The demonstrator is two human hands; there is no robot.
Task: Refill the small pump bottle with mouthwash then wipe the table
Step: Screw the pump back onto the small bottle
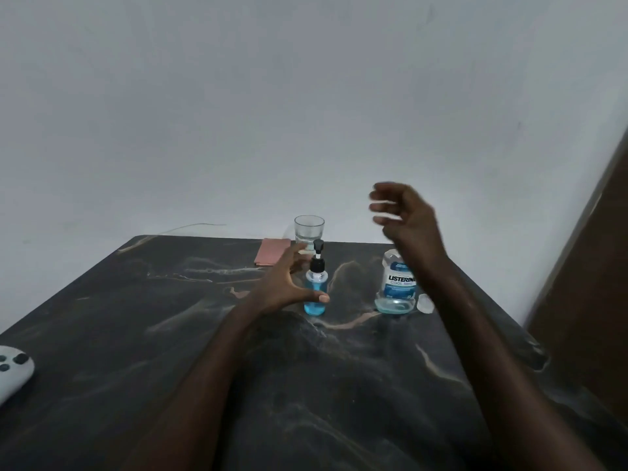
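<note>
Refill looks finished — left hand (285, 287) splayed empty beside the pump bottle (314, 283), right hand (407, 219) loose and empty up-right of it — next, wiping the bench needs the pink cloth (272, 252) behind it.

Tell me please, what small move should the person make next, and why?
Probably reach the left hand to the folded pink cloth and pick it up. The small pump bottle stands upright with blue liquid and its pump head on, so the refill looks finished. Neither this hand nor the raised right hand holds anything, and wiping the table remains.
</note>
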